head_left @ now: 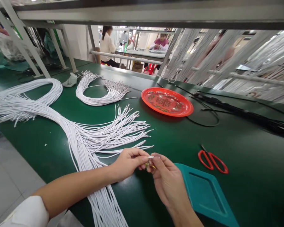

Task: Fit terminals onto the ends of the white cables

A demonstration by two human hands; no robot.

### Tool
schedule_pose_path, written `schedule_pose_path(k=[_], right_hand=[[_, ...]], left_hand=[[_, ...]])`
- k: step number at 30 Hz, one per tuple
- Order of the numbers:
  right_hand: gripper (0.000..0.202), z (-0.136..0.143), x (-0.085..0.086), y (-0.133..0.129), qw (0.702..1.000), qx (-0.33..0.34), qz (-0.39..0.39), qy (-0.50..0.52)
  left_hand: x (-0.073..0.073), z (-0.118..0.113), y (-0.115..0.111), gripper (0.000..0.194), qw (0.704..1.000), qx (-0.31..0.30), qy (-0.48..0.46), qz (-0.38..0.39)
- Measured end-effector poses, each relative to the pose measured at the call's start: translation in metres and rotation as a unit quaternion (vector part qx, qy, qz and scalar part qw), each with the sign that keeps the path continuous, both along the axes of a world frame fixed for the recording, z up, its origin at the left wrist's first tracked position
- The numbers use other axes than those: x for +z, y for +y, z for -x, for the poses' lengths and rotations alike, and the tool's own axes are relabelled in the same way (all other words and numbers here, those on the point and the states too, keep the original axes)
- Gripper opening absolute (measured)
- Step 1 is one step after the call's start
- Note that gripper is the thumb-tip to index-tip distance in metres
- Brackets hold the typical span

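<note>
My left hand (130, 162) and my right hand (167, 176) meet near the middle of the view. Between their fingertips is the end of a white cable (150, 157), pinched from both sides. Something small and yellowish (147, 165) shows under the fingers; its kind is too small to make out. A large bundle of white cables (78, 135) lies beside and beneath my left forearm, its cut ends fanned out behind my left hand. Close to my right wrist is a teal plastic tray (205, 194).
Red-handled scissors (211, 160) lie right of the tray. Behind are a red oval tray (167, 102) with small pieces, a curved white cable bundle (97, 97) and black cables (246, 110). A shelf beam (142, 14) crosses overhead. Two people sit farther back.
</note>
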State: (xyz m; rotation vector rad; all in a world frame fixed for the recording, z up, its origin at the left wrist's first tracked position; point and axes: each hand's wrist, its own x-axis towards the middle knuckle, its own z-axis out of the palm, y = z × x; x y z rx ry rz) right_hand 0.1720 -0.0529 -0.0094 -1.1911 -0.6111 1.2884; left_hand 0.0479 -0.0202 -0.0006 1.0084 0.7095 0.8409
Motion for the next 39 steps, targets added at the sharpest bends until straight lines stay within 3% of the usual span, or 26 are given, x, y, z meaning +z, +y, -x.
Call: schedule_pose_path(k=[2, 4, 6, 10, 14, 16, 18, 21, 23, 29, 33, 35, 36, 39], right_hand=[[0.025, 0.002, -0.007, -0.001, 0.999, -0.025, 0.004, -0.035], [0.026, 0.000, -0.011, -0.003, 0.989, -0.044, 0.005, -0.144], [0.026, -0.003, -0.011, -0.006, 0.957, -0.047, -0.011, -0.285], [0.026, -0.010, -0.005, -0.010, 0.852, -0.025, -0.121, -0.508], [0.025, -0.017, -0.002, -0.011, 0.735, -0.012, -0.217, -0.642], [0.022, -0.019, 0.001, -0.011, 0.694, -0.011, -0.241, -0.679], [0.020, -0.019, 0.005, -0.011, 0.694, 0.001, -0.244, -0.678], [0.020, -0.015, 0.007, -0.011, 0.737, 0.021, -0.222, -0.638], [0.019, -0.012, 0.006, -0.010, 0.730, 0.007, -0.226, -0.645], [0.012, -0.016, -0.003, -0.013, 0.557, -0.032, -0.301, -0.774], [0.012, -0.019, -0.002, -0.022, 0.466, 0.012, -0.407, -0.786], [0.014, -0.019, 0.000, -0.027, 0.480, 0.041, -0.430, -0.764], [0.014, -0.020, 0.002, -0.028, 0.513, 0.039, -0.413, -0.752], [0.015, -0.023, 0.008, -0.027, 0.660, -0.007, -0.277, -0.698]], left_hand=[[-0.001, -0.001, 0.000, 0.028, 1.000, 0.003, 0.007, 0.014], [-0.002, -0.002, 0.000, 0.030, 0.999, 0.004, 0.032, 0.017], [-0.002, -0.002, -0.001, 0.031, 0.998, 0.000, 0.066, 0.003], [-0.008, -0.003, -0.005, 0.028, 0.991, -0.002, 0.125, -0.036], [-0.017, -0.004, -0.010, 0.026, 0.977, 0.002, 0.186, -0.101], [-0.019, -0.004, -0.013, 0.025, 0.963, 0.018, 0.221, -0.151], [-0.017, -0.004, -0.014, 0.023, 0.947, 0.042, 0.250, -0.198], [-0.014, -0.003, -0.015, 0.021, 0.928, 0.076, 0.277, -0.236], [-0.013, -0.003, -0.015, 0.020, 0.927, 0.086, 0.282, -0.233], [-0.012, -0.004, -0.014, 0.019, 0.945, 0.079, 0.260, -0.183], [-0.011, -0.005, -0.010, 0.018, 0.959, 0.095, 0.229, -0.138], [-0.011, -0.004, -0.007, 0.019, 0.967, 0.106, 0.205, -0.108], [-0.012, -0.004, -0.006, 0.019, 0.970, 0.104, 0.196, -0.099], [-0.012, -0.004, -0.005, 0.021, 0.971, 0.090, 0.194, -0.104]])
